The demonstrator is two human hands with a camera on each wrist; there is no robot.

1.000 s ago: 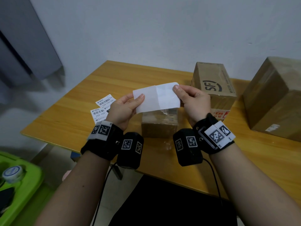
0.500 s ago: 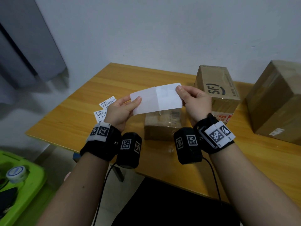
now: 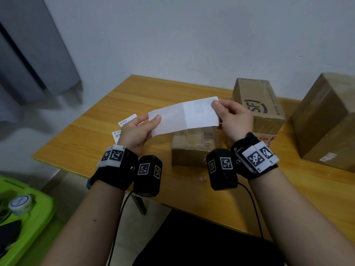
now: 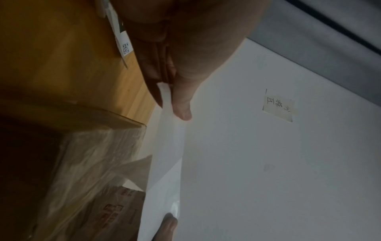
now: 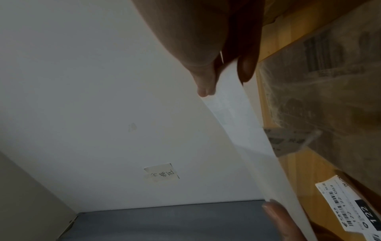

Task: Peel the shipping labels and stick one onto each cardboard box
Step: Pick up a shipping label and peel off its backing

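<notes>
Both hands hold a white label sheet stretched flat in the air, blank side toward me. My left hand pinches its left end between thumb and fingers; my right hand pinches its right end. In the left wrist view the sheet runs edge-on from my thumb; the right wrist view shows the sheet the same way. Directly below sits a small cardboard box wrapped in clear tape. Two printed labels lie on the table behind my left hand.
A medium box with a black logo stands behind my right hand. A large box sits at the right on the wooden table. A green bin is on the floor at the left. A taped note hangs on the wall.
The sheet has been pulled out wider and flatter between the two hands, and has risen slightly above the small box.
</notes>
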